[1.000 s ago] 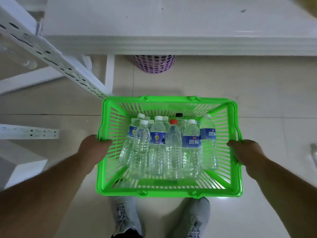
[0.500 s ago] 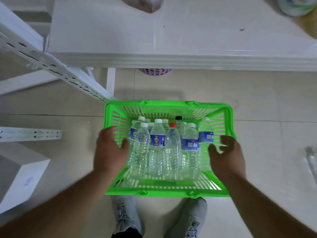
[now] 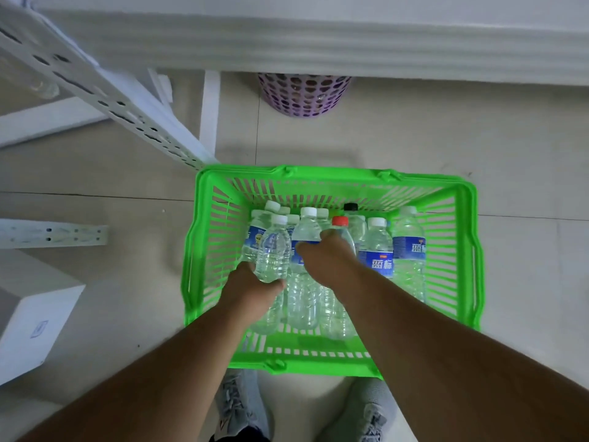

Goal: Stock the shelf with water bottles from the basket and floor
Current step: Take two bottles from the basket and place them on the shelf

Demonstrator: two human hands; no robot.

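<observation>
A bright green plastic basket (image 3: 465, 199) sits on the tiled floor in front of my feet, holding several clear water bottles, most with white caps and blue labels. My left hand (image 3: 251, 288) is shut on a small unlabelled white-capped bottle (image 3: 273, 250) at the basket's left side, lifted a little above the others. My right hand (image 3: 328, 260) is shut on a blue-labelled white-capped bottle (image 3: 307, 226) in the middle, next to a red-capped bottle (image 3: 339, 222). Two blue-labelled bottles (image 3: 408, 247) stand untouched at the right.
The white shelf board (image 3: 318, 43) runs across the top, with a perforated white upright (image 3: 105, 97) slanting down to the basket's far left corner. A purple mesh bin (image 3: 302, 94) stands under the shelf. A white box (image 3: 35, 317) lies at the left; my grey shoes (image 3: 236, 406) are below the basket.
Both hands left the basket's side rims, moved inward over the bottles and closed on one bottle each. The basket stands on the floor.
</observation>
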